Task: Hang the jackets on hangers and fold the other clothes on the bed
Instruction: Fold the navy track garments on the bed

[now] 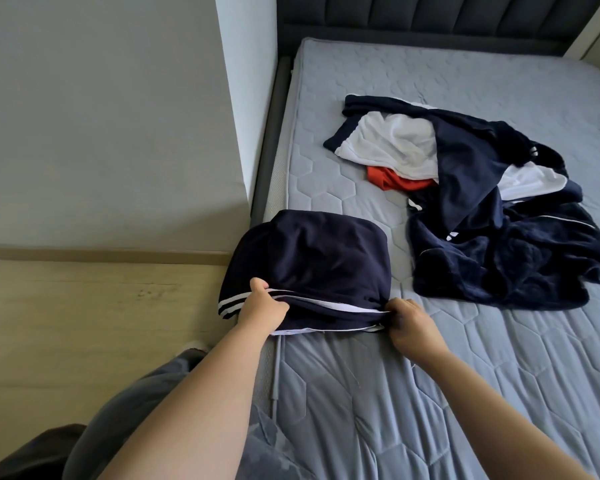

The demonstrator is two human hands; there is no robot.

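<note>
A folded navy garment with white stripes (309,258) lies at the left edge of the bed (430,375). My left hand (262,306) grips its near left edge at the striped trim. My right hand (411,323) pinches the near right corner of the same garment. Further back on the mattress sits a loose pile of clothes (482,202): navy pieces, a white garment (392,143) and a red one (395,181) partly buried under them.
A dark padded headboard (430,19) stands at the far end. A grey wall (101,116) and pale wooden floor (84,306) lie left of the bed. My grey-trousered leg (136,410) is beside the bed's edge.
</note>
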